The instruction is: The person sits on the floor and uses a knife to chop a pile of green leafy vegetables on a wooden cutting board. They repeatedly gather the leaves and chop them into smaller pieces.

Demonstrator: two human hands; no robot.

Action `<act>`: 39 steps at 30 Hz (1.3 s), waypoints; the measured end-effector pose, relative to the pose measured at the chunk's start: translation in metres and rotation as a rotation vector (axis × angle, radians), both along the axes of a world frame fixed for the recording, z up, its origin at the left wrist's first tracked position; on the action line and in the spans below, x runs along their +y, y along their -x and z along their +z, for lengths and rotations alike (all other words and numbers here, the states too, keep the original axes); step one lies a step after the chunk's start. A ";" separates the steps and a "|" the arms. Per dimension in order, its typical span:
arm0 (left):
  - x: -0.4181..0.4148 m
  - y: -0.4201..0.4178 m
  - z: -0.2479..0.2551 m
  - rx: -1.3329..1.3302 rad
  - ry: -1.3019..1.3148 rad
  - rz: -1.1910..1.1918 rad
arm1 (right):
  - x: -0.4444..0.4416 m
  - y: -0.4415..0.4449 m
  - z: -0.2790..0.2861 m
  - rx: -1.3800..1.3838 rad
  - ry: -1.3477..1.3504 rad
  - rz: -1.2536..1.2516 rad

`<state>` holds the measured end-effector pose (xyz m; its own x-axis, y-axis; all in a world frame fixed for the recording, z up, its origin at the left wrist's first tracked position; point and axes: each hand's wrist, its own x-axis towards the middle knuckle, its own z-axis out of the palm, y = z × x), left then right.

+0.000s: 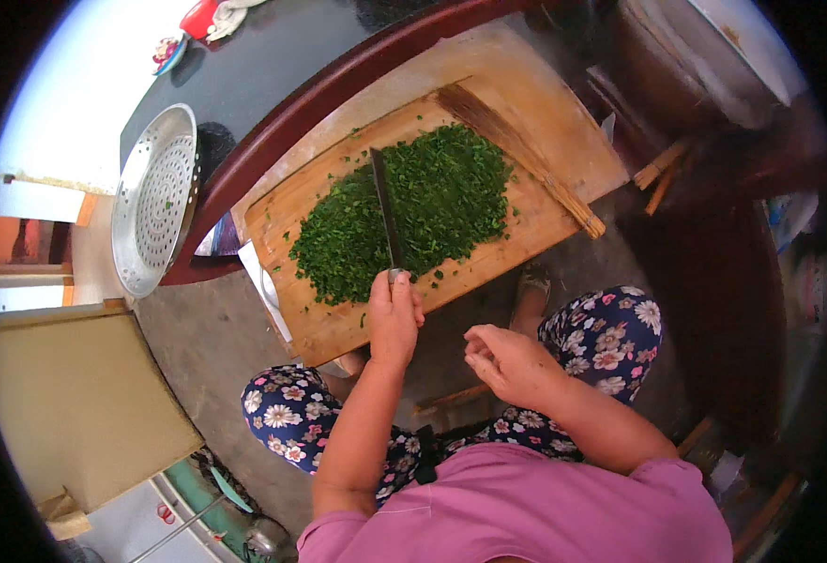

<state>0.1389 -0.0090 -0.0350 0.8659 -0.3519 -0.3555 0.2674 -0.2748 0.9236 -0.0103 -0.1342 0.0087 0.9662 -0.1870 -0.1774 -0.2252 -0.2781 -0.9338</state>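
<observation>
My left hand (393, 313) grips the handle of a kitchen knife (385, 207), its dark blade pointing away from me over a heap of finely chopped green leaves (448, 190). The heap covers much of a wooden cutting board (325, 334), with loose bits scattered around it. My right hand (508, 362) is beside the board's near edge, above my lap, fingers curled and holding nothing that I can see. A straw whisk broom (526, 158) lies across the right part of the board, its bound end sticking out past the near right edge.
A perforated metal tray (156, 200) rests at the left end of a dark table (279, 42) with a red rim. A small bowl (170, 56) and a red container (199, 19) stand farther back. A cardboard box (89, 401) is at left, a large pot (709, 63) at upper right.
</observation>
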 end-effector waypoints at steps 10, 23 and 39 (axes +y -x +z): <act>0.003 -0.017 -0.012 -0.031 -0.223 -0.184 | 0.004 -0.002 -0.033 -0.001 0.057 0.061; 0.004 -0.002 -0.008 -0.045 -0.356 -0.316 | 0.003 0.001 -0.024 0.028 0.045 0.107; 0.009 -0.022 -0.007 -0.123 -0.322 -0.278 | 0.000 -0.001 -0.027 0.067 0.052 0.111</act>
